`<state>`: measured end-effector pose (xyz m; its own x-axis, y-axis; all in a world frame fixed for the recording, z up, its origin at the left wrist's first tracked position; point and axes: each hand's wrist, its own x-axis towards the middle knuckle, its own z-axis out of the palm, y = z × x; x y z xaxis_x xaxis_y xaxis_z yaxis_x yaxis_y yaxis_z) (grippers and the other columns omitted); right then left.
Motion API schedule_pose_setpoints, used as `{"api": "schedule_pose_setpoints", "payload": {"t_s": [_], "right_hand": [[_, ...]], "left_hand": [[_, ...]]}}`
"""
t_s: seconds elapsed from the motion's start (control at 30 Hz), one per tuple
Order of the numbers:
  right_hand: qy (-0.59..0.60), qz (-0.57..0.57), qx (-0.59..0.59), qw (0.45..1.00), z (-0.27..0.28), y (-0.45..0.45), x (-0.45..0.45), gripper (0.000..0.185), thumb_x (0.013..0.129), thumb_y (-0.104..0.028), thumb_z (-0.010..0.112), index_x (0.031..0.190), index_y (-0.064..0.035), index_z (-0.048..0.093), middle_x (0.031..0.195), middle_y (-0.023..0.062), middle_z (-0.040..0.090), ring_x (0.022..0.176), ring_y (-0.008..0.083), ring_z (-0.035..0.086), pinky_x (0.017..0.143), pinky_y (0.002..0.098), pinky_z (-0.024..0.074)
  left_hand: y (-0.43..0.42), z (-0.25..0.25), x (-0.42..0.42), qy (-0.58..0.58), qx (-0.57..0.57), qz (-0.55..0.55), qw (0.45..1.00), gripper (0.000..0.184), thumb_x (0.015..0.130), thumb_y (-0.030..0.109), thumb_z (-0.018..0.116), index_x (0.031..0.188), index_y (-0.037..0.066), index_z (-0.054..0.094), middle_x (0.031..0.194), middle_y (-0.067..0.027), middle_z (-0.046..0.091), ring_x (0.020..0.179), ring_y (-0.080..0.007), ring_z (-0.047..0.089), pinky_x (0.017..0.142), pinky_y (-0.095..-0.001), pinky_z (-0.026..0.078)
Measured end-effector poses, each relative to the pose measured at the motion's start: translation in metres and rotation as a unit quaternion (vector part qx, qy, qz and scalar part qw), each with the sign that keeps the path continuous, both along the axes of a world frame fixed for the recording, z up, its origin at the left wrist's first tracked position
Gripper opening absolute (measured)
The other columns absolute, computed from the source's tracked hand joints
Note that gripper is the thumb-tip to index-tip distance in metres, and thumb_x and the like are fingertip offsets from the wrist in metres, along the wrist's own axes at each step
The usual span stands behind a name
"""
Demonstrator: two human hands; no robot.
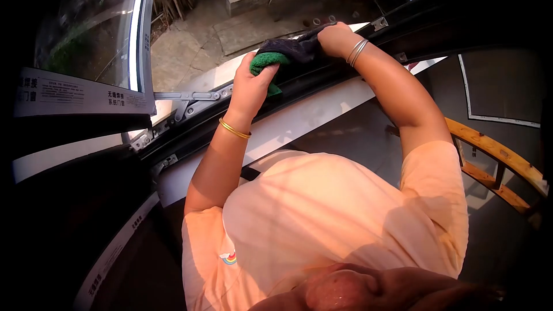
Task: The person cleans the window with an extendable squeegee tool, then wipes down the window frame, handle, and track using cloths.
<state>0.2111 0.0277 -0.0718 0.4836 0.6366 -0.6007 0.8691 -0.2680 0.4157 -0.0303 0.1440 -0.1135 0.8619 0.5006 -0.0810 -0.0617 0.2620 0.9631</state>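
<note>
My left hand [256, 83], with gold bangles at the wrist, is closed round a bunched green cloth [269, 60] over the window frame [213, 109]. A dark cloth [294, 49] lies against the green one and stretches right to my right hand [340, 39], which grips its far end. Silver bangles circle that wrist. Both cloths are held just above the outer edge of the sill. Whether the two are joined cannot be made out.
An open window sash [138, 34] with printed film stands at left, linked by a metal hinge arm [193, 96]. Beyond the sill, a concrete yard [230, 29] lies far below. A white inner ledge [311, 115] runs before my body. A wooden rail [489, 144] is at right.
</note>
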Motion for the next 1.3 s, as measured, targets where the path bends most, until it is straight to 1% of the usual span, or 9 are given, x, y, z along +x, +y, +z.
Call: {"api": "schedule_pose_setpoints", "payload": {"t_s": [0.2, 0.4, 0.6, 0.77, 0.87, 0.93, 1.13, 1.17, 1.3], "right_hand": [[0.048, -0.025, 0.116, 0.992, 0.032, 0.000, -0.025, 0.023, 0.082, -0.007, 0.057, 0.100, -0.0078, 0.072, 0.103, 0.0120, 0.073, 0.101, 0.0291, 0.069, 0.088, 0.0411, 0.0490], [0.066, 0.054, 0.174, 0.981, -0.015, -0.035, -0.034, 0.021, 0.081, -0.009, 0.056, 0.095, -0.0051, 0.070, 0.095, 0.0133, 0.070, 0.092, 0.0321, 0.067, 0.086, 0.0427, 0.0484], [0.238, 0.054, 0.457, 0.855, -0.041, 0.002, -0.100, 0.013, 0.075, -0.005, 0.055, 0.082, -0.0024, 0.066, 0.083, 0.0138, 0.063, 0.084, 0.0353, 0.061, 0.079, 0.0452, 0.0497], [0.349, 0.087, 0.498, 0.789, -0.049, 0.059, -0.169, 0.015, 0.078, -0.016, 0.061, 0.084, -0.0057, 0.068, 0.082, 0.0114, 0.065, 0.083, 0.0315, 0.063, 0.077, 0.0429, 0.0504], [0.344, 0.117, 0.500, 0.786, -0.050, 0.053, -0.156, 0.018, 0.083, -0.025, 0.063, 0.085, -0.0077, 0.069, 0.082, 0.0090, 0.066, 0.083, 0.0301, 0.064, 0.076, 0.0415, 0.0507], [0.288, 0.089, 0.406, 0.863, -0.043, 0.028, -0.121, 0.022, 0.088, -0.031, 0.062, 0.086, -0.0100, 0.070, 0.084, 0.0072, 0.067, 0.085, 0.0289, 0.065, 0.076, 0.0410, 0.0503], [0.061, 0.032, 0.237, 0.969, -0.018, -0.042, -0.024, 0.013, 0.082, -0.019, 0.061, 0.082, -0.0146, 0.073, 0.088, 0.0036, 0.069, 0.090, 0.0241, 0.066, 0.087, 0.0390, 0.0425], [0.029, 0.030, 0.192, 0.981, -0.016, -0.038, -0.032, 0.022, 0.087, -0.018, 0.056, 0.094, -0.0122, 0.075, 0.103, 0.0067, 0.072, 0.100, 0.0261, 0.067, 0.095, 0.0431, 0.0406], [0.047, 0.056, 0.320, 0.945, -0.026, -0.028, -0.063, 0.013, 0.076, -0.013, 0.059, 0.076, -0.0064, 0.071, 0.087, 0.0137, 0.071, 0.085, 0.0300, 0.068, 0.083, 0.0384, 0.0491]], "left_hand": [[0.031, 0.004, 0.001, -0.143, -0.197, 0.200, 0.949, 0.016, 0.094, 0.011, 0.064, 0.107, 0.002, 0.063, 0.098, -0.0022, 0.065, 0.087, -0.0107, 0.060, 0.078, -0.0247, 0.049], [0.038, 0.003, -0.004, -0.088, -0.162, 0.166, 0.969, 0.015, 0.094, 0.009, 0.062, 0.107, 0.002, 0.064, 0.099, -0.0028, 0.065, 0.085, -0.0111, 0.061, 0.075, -0.0237, 0.049], [0.053, 0.012, -0.031, -0.064, -0.122, 0.239, 0.961, 0.018, 0.094, 0.010, 0.062, 0.109, 0.001, 0.064, 0.100, -0.0048, 0.066, 0.087, -0.0134, 0.063, 0.077, -0.0264, 0.051], [0.065, 0.037, -0.030, -0.089, -0.069, 0.329, 0.937, 0.020, 0.094, 0.007, 0.058, 0.109, -0.004, 0.065, 0.106, -0.0096, 0.067, 0.093, -0.0188, 0.066, 0.081, -0.0316, 0.054], [0.055, 0.042, -0.022, -0.090, -0.057, 0.319, 0.942, 0.021, 0.094, 0.009, 0.059, 0.109, -0.004, 0.065, 0.106, -0.0093, 0.068, 0.094, -0.0188, 0.067, 0.081, -0.0317, 0.054], [0.037, 0.044, -0.013, -0.062, -0.061, 0.301, 0.950, 0.020, 0.094, 0.011, 0.060, 0.109, -0.003, 0.065, 0.104, -0.0081, 0.068, 0.091, -0.0172, 0.066, 0.079, -0.0298, 0.053], [-0.017, 0.016, 0.000, -0.031, -0.026, 0.130, 0.991, 0.020, 0.093, 0.011, 0.065, 0.110, 0.001, 0.062, 0.099, -0.0018, 0.064, 0.088, -0.0097, 0.057, 0.077, -0.0234, 0.047], [-0.025, 0.016, -0.002, -0.029, -0.025, 0.114, 0.993, 0.020, 0.093, 0.011, 0.065, 0.110, 0.001, 0.062, 0.098, -0.0016, 0.063, 0.089, -0.0094, 0.056, 0.078, -0.0227, 0.046], [-0.016, 0.012, -0.022, -0.046, -0.044, 0.125, 0.990, 0.020, 0.094, 0.010, 0.063, 0.111, 0.001, 0.062, 0.101, -0.0021, 0.064, 0.091, -0.0099, 0.057, 0.084, -0.0233, 0.046]]}}
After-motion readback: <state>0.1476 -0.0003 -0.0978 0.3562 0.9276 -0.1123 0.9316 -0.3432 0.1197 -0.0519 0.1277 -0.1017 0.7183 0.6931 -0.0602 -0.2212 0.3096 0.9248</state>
